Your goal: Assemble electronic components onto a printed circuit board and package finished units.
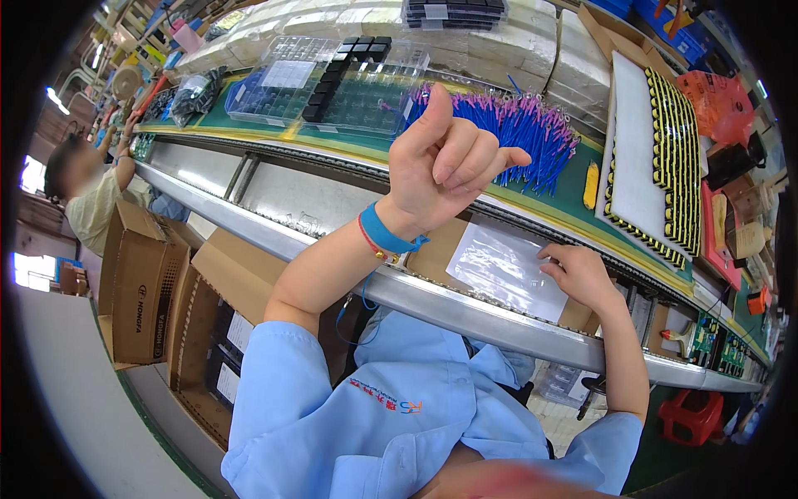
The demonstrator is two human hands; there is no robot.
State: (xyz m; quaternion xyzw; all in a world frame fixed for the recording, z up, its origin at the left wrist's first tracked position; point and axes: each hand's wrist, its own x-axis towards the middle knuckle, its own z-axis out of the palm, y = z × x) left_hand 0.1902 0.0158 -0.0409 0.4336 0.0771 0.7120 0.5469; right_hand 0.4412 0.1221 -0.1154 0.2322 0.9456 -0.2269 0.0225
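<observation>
My left hand (445,170) is raised over the near edge of the bench, palm partly turned toward me. Its thumb sticks up, the little finger points right, the middle fingers curl loosely, and nothing shows in it. A blue wrist strap (384,231) circles that wrist. Behind the hand lies a big bunch of blue wires (532,145) with pink ends and ring terminals. My right hand (582,279) hovers at the right edge of a clear plastic bag (503,266), its fingers slightly bent and apart. Whether the fingertips touch the bag I cannot tell.
A metal conveyor rail (499,312) runs in front of me. Beyond it are a clear compartment box (357,96) with black blocks, a yellow-handled tool (591,185) and a white foam board (623,141) with rows of black-and-yellow parts. Cardboard boxes (137,283) stand left; another person (96,195) sits farther off.
</observation>
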